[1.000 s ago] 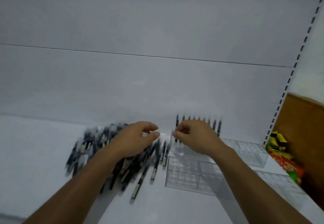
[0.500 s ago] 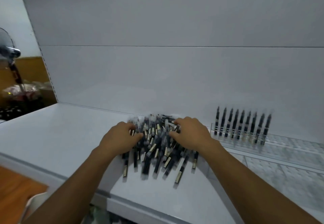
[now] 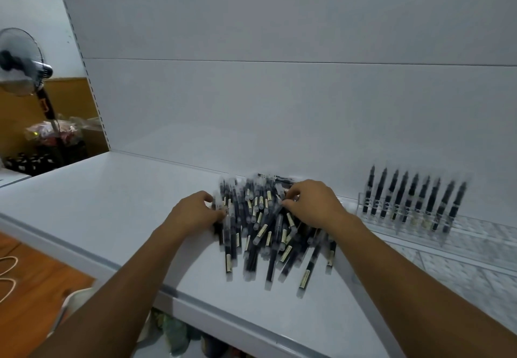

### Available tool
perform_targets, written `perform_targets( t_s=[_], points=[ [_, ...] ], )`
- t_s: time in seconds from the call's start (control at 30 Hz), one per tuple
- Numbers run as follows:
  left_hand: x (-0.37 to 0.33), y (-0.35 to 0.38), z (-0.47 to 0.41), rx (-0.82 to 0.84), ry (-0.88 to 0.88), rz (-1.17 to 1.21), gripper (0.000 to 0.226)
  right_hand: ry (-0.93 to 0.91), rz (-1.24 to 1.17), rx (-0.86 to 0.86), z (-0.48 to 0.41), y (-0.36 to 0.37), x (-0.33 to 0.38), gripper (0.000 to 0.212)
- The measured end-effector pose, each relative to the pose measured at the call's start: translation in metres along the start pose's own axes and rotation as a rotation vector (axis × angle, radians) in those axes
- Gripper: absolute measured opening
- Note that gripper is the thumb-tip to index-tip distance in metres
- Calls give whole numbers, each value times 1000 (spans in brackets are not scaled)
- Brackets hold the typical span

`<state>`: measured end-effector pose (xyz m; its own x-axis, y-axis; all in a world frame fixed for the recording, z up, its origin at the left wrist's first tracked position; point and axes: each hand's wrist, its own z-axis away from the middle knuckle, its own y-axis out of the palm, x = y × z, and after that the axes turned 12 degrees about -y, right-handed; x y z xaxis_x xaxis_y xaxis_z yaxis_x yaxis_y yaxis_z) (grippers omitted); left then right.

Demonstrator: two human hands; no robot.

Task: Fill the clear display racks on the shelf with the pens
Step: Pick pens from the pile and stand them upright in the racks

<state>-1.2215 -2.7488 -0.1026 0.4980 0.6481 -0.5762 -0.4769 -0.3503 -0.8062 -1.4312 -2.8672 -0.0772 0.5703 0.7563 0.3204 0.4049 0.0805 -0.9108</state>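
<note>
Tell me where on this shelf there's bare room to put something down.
Bare shelf runs wide from the left hand out to the left edge, plus a strip in front of the pen pile. Crowded: the pile between both hands, and the clear racks beyond the right hand.

Both hands (image 3: 313, 203) now on pen pile (image 3: 265, 229)

I see a loose heap of dark pens (image 3: 260, 226) mid-shelf near the back edge. At the right edge, the clear racks (image 3: 453, 234) hold roughly nine pens upright in the rearmost row, though blur hampers counting.
</note>
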Motion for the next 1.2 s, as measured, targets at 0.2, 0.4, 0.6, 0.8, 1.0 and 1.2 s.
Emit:
perform_targets(
  t_s=[0.2, 0.4, 0.6, 0.8, 1.0, 1.2],
  points=[
    [-1, -8, -9, 96, -60, 55, 31, 20, -70, -122, 0, -10, 1, 14],
    [-20, -13, -16, 193, -152, -70, 26, 72, 27, 13, 5, -24, -8, 9],
    [-22, -11, -17, 211, -177, -9, 23, 98, -135, 115, 15, -24, -9, 26],
    [-15, -10, -13, 175, -191, 114, 19, 130, -75, 163, 21, -30, -10, 23],
    [-5, -14, -4, 140, -130, 379, 13, 162, -72, 159, 27, -35, -15, 22],
    [5, 0, 15, 168, 54, 112, 35, 147, -275, 42, 38, -40, -10, 14]
  ],
)
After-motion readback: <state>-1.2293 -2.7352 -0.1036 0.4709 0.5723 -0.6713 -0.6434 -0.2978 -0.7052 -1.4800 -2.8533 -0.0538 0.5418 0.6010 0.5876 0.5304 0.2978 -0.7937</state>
